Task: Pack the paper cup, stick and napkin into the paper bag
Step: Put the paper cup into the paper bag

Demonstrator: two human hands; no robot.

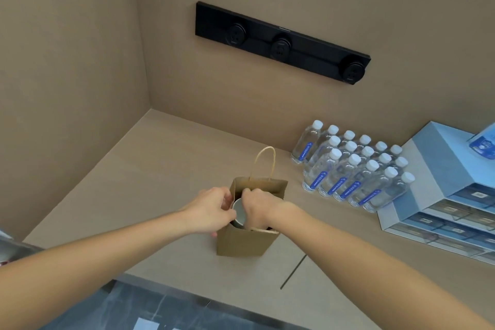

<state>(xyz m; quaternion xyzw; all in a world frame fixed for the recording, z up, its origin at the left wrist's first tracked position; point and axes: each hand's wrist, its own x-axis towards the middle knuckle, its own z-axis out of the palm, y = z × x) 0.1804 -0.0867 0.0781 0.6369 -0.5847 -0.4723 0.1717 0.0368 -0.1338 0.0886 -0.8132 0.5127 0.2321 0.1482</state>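
A brown paper bag (245, 241) stands upright on the beige counter, its mouth open and one twisted handle standing up at the back. A paper cup (239, 213) with a white inside sits in the bag's mouth, tipped toward me. My left hand (210, 207) pinches the bag's left rim beside the cup. My right hand (258, 203) reaches over the opening with fingers closed at the cup's rim. Neither a stick nor a napkin shows; my hands hide the rest of the bag's inside.
Several rows of small water bottles (353, 169) stand just right of the bag. Blue-and-white drawer boxes (439, 195) fill the far right. A black socket strip (281, 43) is on the back wall. The counter edge (187, 292) runs near me; walls close the left and back.
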